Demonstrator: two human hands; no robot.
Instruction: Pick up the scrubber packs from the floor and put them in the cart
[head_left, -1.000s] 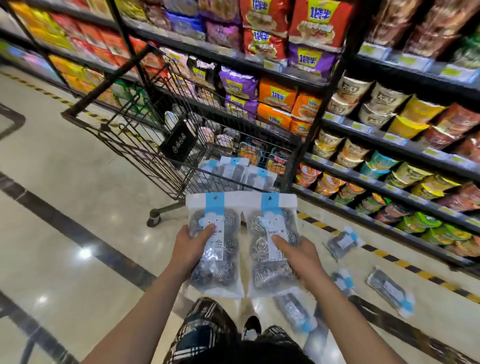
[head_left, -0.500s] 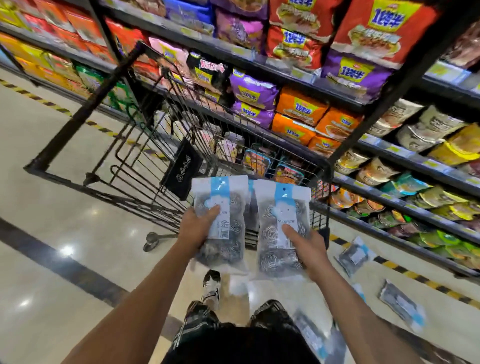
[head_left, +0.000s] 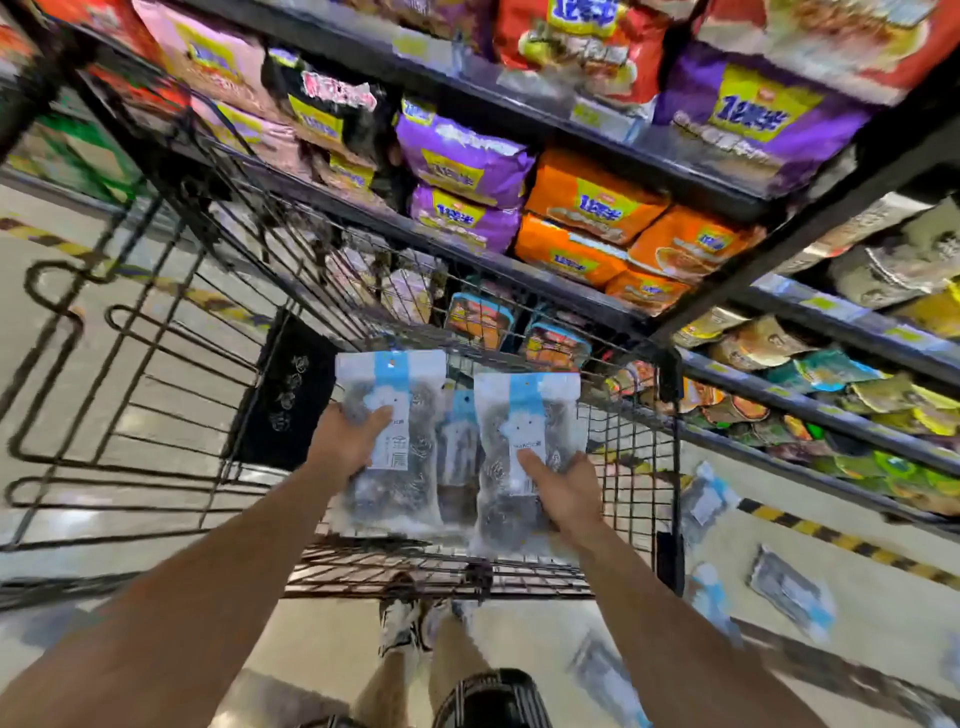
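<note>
Two scrubber packs held flat over cart basket, ready to drop: L hand gripping one pack, R hand gripping other; more packs on floor.

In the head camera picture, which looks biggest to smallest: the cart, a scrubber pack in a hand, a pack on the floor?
1. cart
2. pack in the left hand
3. pack on the floor, though it lies farther away, so unsure.

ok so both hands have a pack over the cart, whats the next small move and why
Probably lower and release both. The left hand and right hand each hold a scrubber pack already above the cart basket, with more packs on the floor.
</note>
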